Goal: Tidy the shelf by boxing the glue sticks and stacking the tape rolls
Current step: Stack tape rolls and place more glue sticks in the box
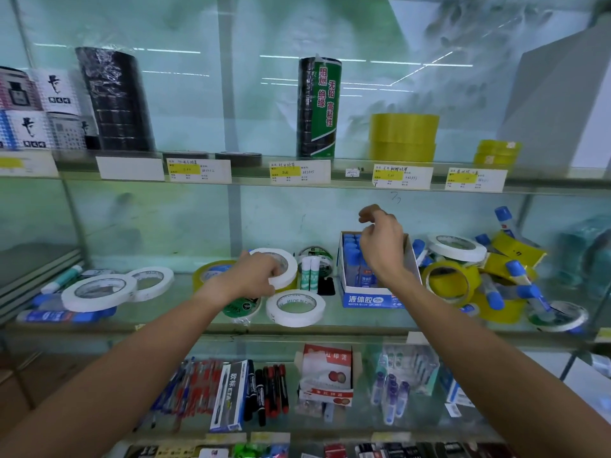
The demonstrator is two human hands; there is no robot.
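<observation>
Glass shelving (330,328) backed by greenish panels fills the head view. The left hand (254,276) grips a white tape roll (281,266), tilted on a clear roll; another white roll (295,307) lies just below the grip, and two more (99,290) sit far to its left. The right hand (380,246) hovers over the glue box (370,297), fingers loosely curled, holding nothing visible. Blue-capped sticks already stand inside. Judging by the jumble (496,285) of glue sticks and yellow rolls right of that hand, most tidying remains.
</observation>
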